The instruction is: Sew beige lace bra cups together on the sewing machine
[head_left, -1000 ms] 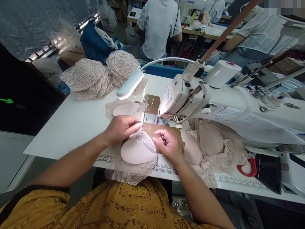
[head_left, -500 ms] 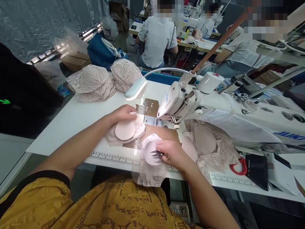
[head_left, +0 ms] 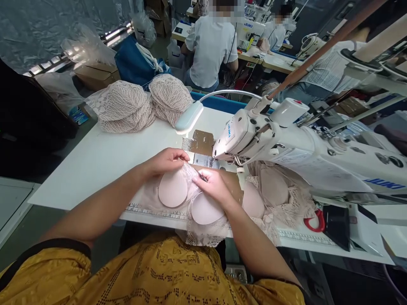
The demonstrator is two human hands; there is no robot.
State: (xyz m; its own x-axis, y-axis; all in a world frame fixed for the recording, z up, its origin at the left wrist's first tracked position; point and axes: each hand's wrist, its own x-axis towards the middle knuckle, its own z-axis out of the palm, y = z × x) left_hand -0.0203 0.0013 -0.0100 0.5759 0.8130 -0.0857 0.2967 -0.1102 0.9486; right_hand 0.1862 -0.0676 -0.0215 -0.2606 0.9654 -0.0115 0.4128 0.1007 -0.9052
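Your L hand [head_left: 168, 161] pinches lace [head_left: 190, 171]; R hand [head_left: 211, 183] grips snips [head_left: 202, 176] beside it. 2 cups [head_left: 173, 189] at table [head_left: 76, 169] front, near machine [head_left: 235, 135]. Cups look attached; trim prob unfinished. Back-L stacks [head_left: 119, 108] not in hand.

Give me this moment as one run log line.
Left hand: pinching lace | right hand: holding small scissors by the lace | pale cups: nearer the body | sewing machine: beyond, to the right

A pale-pink, rounded, lace-edged fabric cup [head_left: 173, 189] lies beside a matching cup [head_left: 206, 208]; slim dark metal snips [head_left: 201, 176] slant near the lace.
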